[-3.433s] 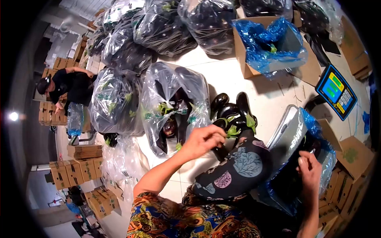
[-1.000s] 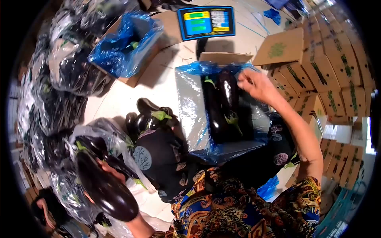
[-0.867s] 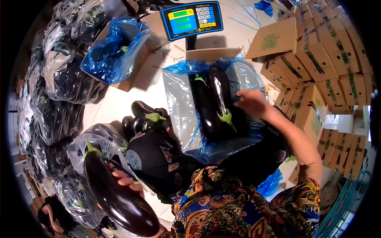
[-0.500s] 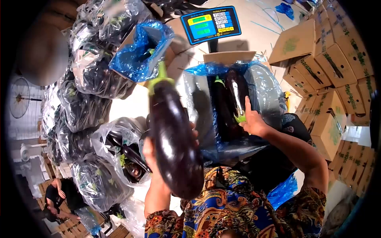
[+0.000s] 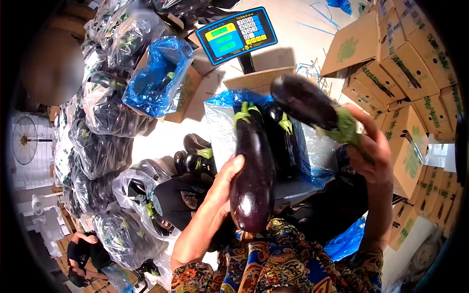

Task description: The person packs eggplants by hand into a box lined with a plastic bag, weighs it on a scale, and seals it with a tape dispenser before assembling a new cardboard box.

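Note:
My left hand point(image 5: 225, 179) is closed around a large dark purple eggplant point(image 5: 253, 171), held upright over the left side of a cardboard box point(image 5: 273, 74) with its green stem end away from me. My right hand point(image 5: 372, 149) grips a second eggplant point(image 5: 305, 100) by its green cap and stem, tilted above the box's right side and slightly blurred. Blue plastic lining point(image 5: 317, 154) covers the inside of the box. Between the two held ones, another eggplant point(image 5: 288, 151) lies in the box; the left-hand eggplant hides part of the interior.
A scale display point(image 5: 237, 36) stands beyond the box. To the left are a blue-lined box point(image 5: 159, 83), loose eggplants point(image 5: 195, 154) and piled clear bags of eggplants point(image 5: 107, 105). Cardboard boxes point(image 5: 405, 63) are stacked at right. Another person point(image 5: 88, 251) is at lower left.
My left hand has brought its eggplant rightward, over the box. My right hand, earlier touching an eggplant inside the box, has lifted one by its stem end, up and to the right.

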The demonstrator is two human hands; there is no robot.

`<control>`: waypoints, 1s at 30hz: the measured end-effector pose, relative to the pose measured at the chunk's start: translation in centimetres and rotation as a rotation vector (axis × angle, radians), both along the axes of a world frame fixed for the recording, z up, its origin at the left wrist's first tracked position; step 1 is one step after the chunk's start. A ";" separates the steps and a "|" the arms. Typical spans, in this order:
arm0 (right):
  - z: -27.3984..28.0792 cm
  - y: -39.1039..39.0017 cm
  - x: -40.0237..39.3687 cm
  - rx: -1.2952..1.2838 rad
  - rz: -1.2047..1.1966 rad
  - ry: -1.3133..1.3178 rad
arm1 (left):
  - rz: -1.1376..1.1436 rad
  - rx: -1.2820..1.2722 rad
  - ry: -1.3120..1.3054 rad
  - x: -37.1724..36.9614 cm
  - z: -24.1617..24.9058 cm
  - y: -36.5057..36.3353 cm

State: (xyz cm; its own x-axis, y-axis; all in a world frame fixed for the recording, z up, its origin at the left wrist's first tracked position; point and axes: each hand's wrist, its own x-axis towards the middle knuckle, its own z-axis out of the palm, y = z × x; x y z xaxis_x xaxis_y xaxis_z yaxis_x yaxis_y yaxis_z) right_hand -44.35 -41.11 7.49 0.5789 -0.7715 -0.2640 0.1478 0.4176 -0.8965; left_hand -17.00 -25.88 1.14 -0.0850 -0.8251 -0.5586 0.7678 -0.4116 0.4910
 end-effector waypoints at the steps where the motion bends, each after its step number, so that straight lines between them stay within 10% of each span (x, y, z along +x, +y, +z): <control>1: 0.2 0.1 -0.5 -0.019 -0.053 -0.060 | -0.018 0.047 0.045 -0.4 -0.1 -0.7; 15: -2.9 2.0 -2.7 -0.206 -0.302 -0.038 | 0.123 0.075 -0.539 -6.4 -10.5 -8.4; 23: -3.0 2.5 -2.8 -0.230 -0.356 -0.036 | -0.418 -0.131 -1.695 -5.3 -6.4 -5.8; 25: -2.5 2.7 -2.9 -0.230 -0.338 -0.001 | -0.228 -0.224 -1.583 -5.4 -6.2 -5.2; 30: -1.7 4.4 -2.5 -0.075 -0.353 -0.102 | -0.211 -0.294 -0.380 -3.6 -3.4 -4.3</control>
State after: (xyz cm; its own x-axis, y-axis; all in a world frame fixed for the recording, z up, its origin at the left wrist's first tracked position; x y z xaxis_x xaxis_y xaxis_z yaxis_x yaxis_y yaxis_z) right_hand -46.85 -36.75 5.76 0.2940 -0.9434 -0.1535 0.3612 0.2584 -0.8960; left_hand -20.60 -30.15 -2.25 -0.1025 -0.9386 -0.3295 0.4284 -0.3406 0.8370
